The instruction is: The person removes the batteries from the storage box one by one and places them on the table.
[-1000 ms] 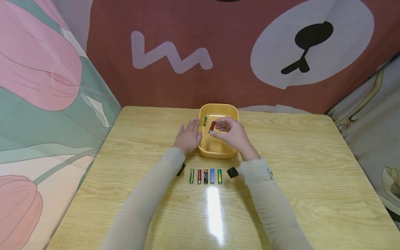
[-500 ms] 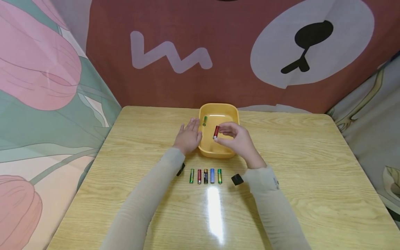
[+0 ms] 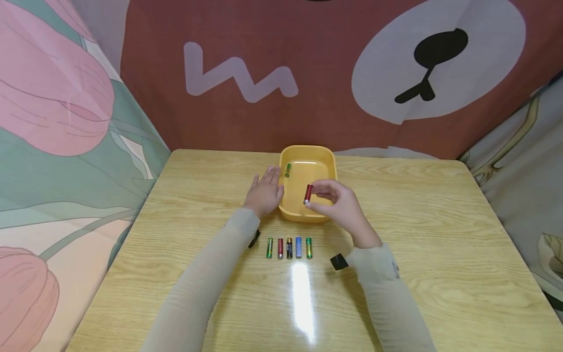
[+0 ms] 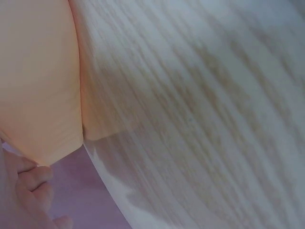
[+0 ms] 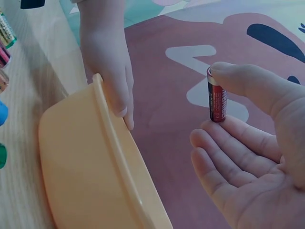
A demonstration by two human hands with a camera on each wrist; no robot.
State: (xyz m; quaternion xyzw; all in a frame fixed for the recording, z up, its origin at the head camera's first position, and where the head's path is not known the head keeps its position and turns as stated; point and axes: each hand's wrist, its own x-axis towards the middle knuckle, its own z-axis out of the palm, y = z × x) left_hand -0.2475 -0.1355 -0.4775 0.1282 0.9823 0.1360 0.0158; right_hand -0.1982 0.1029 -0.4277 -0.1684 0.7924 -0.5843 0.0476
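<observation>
My right hand (image 3: 339, 204) pinches a red battery (image 3: 308, 194) by its two ends, thumb on one end and fingertip on the other, over the yellow plastic tub (image 3: 308, 218). In the right wrist view that battery (image 5: 217, 98) is held upright, and the other fingers spread below it. My left hand (image 3: 265, 192) rests against the tub's left side with straight fingers. A green battery (image 3: 288, 170) lies inside the tub near its far left corner. The left wrist view has the tub's outer wall (image 4: 38, 76) with fingertips beside it.
In front of the tub, several batteries line up on the wooden table (image 3: 418, 220): green (image 3: 270, 248), red (image 3: 280, 249), black-and-gold (image 3: 289, 248), blue (image 3: 298, 248) and green (image 3: 309, 248). A printed cloth (image 3: 264, 122) hangs behind the table's back edge.
My right hand has moved right and toward me with the red battery, from the middle of the tub to nearer its front. The left hand has stayed in place.
</observation>
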